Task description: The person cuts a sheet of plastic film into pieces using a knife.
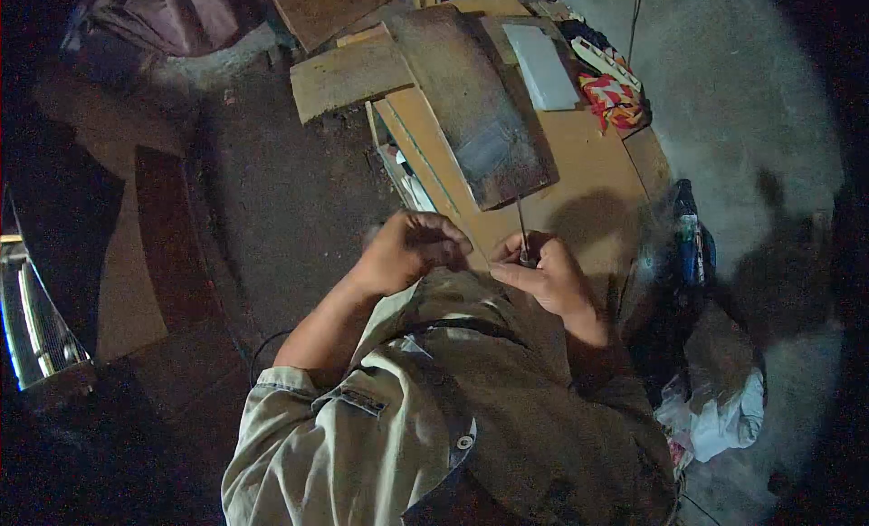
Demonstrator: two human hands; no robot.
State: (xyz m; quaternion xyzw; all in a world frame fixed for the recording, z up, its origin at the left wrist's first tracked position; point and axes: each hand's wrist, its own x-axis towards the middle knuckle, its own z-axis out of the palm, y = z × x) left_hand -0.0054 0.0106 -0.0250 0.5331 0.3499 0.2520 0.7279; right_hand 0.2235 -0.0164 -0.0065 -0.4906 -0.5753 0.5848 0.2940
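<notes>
My right hand (554,277) is closed round the dark handle of a thin-shafted tool, with its metal shaft (522,223) pointing away from me. It looks like an awl or a slim screwdriver; its tip is too small to tell. The shaft ends near the front edge of a worn dark board (466,91). To the left, my left hand (415,250) is held with fingers curled together over my lap. Whatever those fingers pinch, if anything, is hidden. A gap separates the two hands.
Under the dark board is a brown work surface (588,159). On it lie a white slab (541,66), a pale slotted strip (605,62) and red-and-yellow cloth (615,100). A dark bottle (690,236) and white plastic bag (724,422) stand right, on the floor.
</notes>
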